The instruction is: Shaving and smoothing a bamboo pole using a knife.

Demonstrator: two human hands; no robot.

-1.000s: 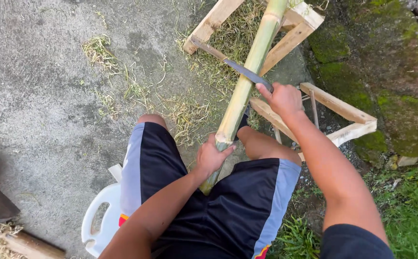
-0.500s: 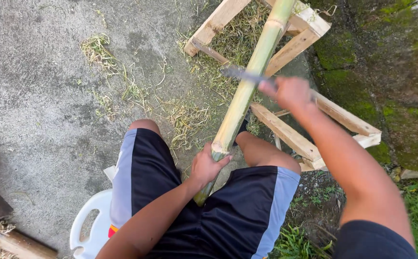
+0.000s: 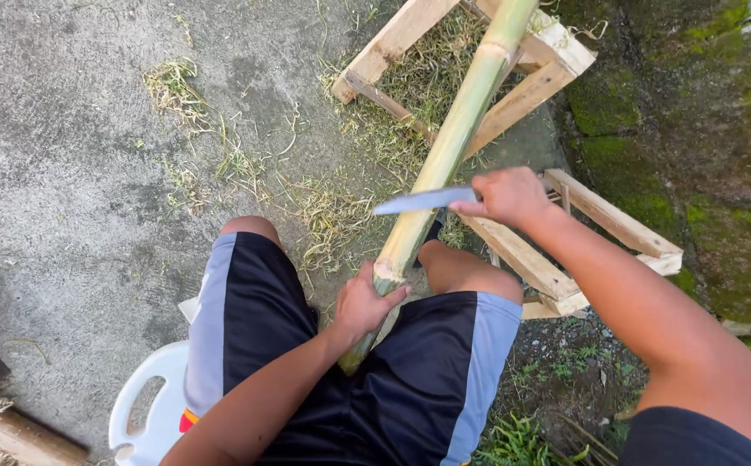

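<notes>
A long green bamboo pole slants from between my knees up onto a wooden frame. My left hand grips the pole's lower end just above my black shorts. My right hand holds a knife by its handle, the blade lying flat across the pole at mid-length and pointing left. I sit on a white plastic chair.
Bamboo shavings are scattered over the grey concrete ground. A mossy stone wall rises at the right, with grass at its foot. A wooden log lies at the bottom left corner.
My right hand has drawn the knife down the pole toward me, from near the frame to mid-length. The left hand keeps its grip on the lower end.
</notes>
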